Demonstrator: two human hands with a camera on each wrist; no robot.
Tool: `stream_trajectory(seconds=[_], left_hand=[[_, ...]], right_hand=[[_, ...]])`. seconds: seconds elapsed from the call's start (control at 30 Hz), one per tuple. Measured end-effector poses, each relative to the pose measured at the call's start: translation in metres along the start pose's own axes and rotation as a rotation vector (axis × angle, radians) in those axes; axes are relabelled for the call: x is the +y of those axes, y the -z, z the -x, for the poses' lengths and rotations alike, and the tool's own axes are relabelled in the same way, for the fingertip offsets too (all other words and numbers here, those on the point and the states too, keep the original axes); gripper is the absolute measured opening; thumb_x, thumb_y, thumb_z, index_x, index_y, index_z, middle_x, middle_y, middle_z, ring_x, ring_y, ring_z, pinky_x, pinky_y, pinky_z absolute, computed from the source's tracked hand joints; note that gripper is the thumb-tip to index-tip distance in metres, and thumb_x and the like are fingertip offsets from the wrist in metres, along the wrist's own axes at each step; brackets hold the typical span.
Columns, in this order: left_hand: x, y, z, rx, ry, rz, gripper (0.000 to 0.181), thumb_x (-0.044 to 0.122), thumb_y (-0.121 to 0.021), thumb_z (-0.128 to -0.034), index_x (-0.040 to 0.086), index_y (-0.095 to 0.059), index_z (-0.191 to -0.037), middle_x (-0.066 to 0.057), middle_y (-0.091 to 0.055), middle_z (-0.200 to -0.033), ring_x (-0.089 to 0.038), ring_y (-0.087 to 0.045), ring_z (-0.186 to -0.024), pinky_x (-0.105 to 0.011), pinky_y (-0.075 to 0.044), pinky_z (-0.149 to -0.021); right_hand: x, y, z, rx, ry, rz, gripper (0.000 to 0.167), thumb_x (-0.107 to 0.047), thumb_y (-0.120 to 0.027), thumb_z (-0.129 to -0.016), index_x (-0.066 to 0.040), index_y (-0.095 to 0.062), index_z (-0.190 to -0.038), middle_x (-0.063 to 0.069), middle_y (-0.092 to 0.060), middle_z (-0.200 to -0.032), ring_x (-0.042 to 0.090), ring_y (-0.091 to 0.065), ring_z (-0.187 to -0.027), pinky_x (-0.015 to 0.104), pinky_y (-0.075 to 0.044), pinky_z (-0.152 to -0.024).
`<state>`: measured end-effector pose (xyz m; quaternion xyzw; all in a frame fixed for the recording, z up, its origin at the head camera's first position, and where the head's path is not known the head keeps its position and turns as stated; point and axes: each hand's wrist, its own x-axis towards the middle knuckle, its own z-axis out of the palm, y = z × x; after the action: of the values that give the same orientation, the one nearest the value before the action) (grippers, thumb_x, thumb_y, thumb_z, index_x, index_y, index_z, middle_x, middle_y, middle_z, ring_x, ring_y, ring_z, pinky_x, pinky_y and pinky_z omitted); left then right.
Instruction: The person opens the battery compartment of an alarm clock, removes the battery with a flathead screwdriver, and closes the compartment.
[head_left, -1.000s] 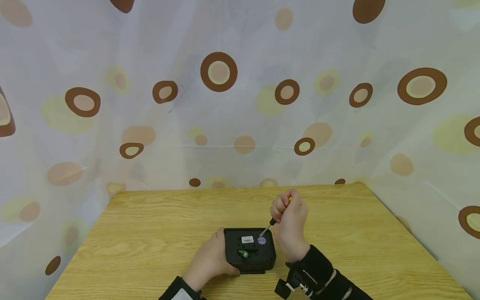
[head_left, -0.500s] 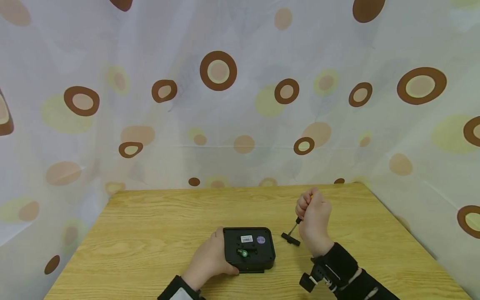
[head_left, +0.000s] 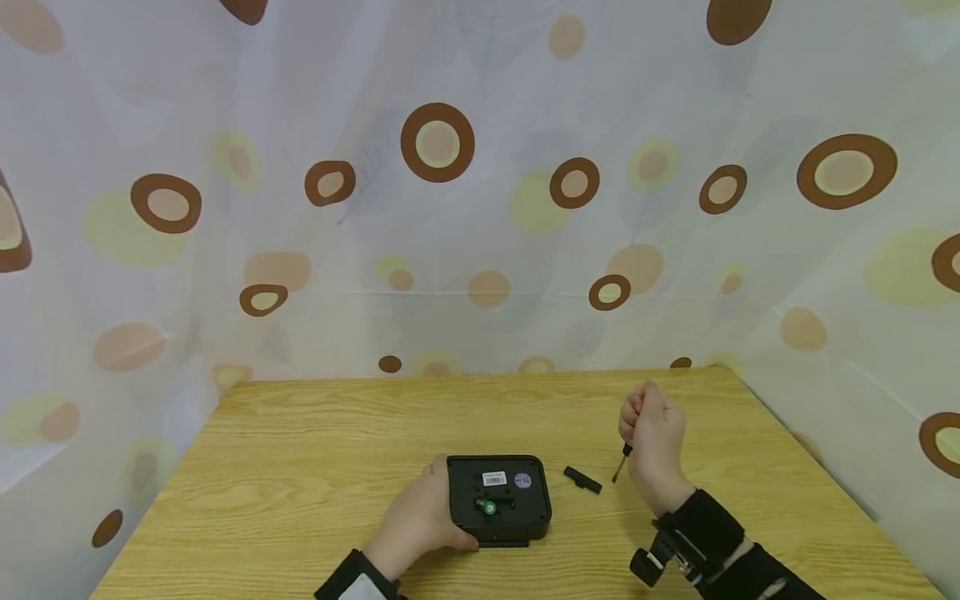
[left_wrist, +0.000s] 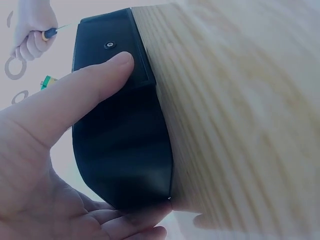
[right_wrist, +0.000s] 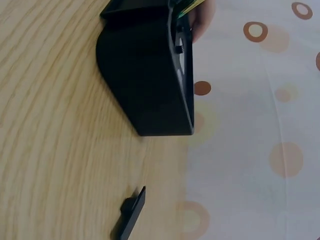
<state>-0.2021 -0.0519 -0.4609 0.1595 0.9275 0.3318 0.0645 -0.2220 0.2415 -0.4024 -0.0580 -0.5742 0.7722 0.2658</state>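
My left hand holds a black box-shaped device by its left side, thumb along the near face and fingers round the far side. A green battery sticks up out of the slot in the device's back; the left wrist view shows its end past my thumb. To the right of the device, a small black battery cover lies on the table. Just right of that cover, my right hand grips a screwdriver, its tip pointing down. Whether the tip touches the table I cannot tell.
The wood-grain table carries these things. Behind it and along its sides hangs a pale curtain with brown and yellow spots. A camera mount is strapped to my right wrist.
My right hand has moved right, away from the device, with the screwdriver. The battery cover came along at the screwdriver's tip and now lies apart from it. My left hand has stayed put.
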Motion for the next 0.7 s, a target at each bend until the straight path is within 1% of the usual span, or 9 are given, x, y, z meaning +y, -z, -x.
stream_trajectory(seconds=[0.13, 0.3, 0.47, 0.6, 0.7], left_hand=[[0.002, 0.001, 0.001, 0.000, -0.001, 0.001, 0.121, 0.024, -0.108, -0.0544, -0.014, -0.040, -0.147, -0.030, -0.065, -0.131, -0.041, -0.069, -0.111, -0.054, -0.056, -0.091], [0.003, 0.002, 0.001, -0.001, -0.005, 0.005, 0.119, 0.023, -0.108, -0.0545, -0.013, -0.041, -0.146, -0.028, -0.066, -0.129, -0.040, -0.069, -0.110, -0.053, -0.056, -0.090], [0.003, 0.002, 0.001, -0.001, -0.001, 0.000, 0.119, 0.023, -0.108, -0.0549, -0.013, -0.041, -0.146, -0.028, -0.066, -0.129, -0.039, -0.069, -0.109, -0.053, -0.057, -0.089], [0.002, 0.001, 0.002, 0.000, 0.005, -0.006, 0.120, 0.024, -0.108, -0.0544, -0.013, -0.041, -0.146, -0.029, -0.066, -0.130, -0.039, -0.069, -0.110, -0.052, -0.057, -0.090], [0.002, 0.001, 0.001, 0.001, 0.005, -0.005, 0.120, 0.024, -0.108, -0.0540, -0.013, -0.041, -0.146, -0.029, -0.066, -0.129, -0.039, -0.069, -0.109, -0.052, -0.057, -0.090]], right_hand=[[0.005, 0.008, -0.002, -0.014, 0.009, 0.052, 0.053, -0.020, -0.036, -0.115, -0.012, -0.030, -0.063, -0.003, -0.021, -0.055, 0.019, -0.010, -0.053, 0.036, -0.009, -0.051], [0.012, 0.019, -0.004, -0.050, -0.017, 0.120, 0.055, -0.024, -0.036, -0.115, -0.010, -0.030, -0.063, -0.004, -0.022, -0.054, 0.018, -0.011, -0.049, 0.038, -0.010, -0.050], [0.016, 0.030, -0.004, -0.092, -0.064, 0.212, 0.055, -0.030, -0.035, -0.116, -0.011, -0.032, -0.065, -0.004, -0.024, -0.054, 0.017, -0.014, -0.049, 0.038, -0.013, -0.051], [0.018, 0.037, -0.004, -0.135, -0.114, 0.282, 0.052, -0.030, -0.034, -0.116, -0.013, -0.035, -0.067, -0.006, -0.026, -0.054, 0.017, -0.015, -0.050, 0.038, -0.015, -0.052], [0.019, 0.041, -0.004, -0.174, -0.156, 0.335, 0.051, -0.033, -0.033, -0.117, -0.013, -0.036, -0.070, -0.006, -0.027, -0.056, 0.013, -0.019, -0.050, 0.035, -0.018, -0.052]])
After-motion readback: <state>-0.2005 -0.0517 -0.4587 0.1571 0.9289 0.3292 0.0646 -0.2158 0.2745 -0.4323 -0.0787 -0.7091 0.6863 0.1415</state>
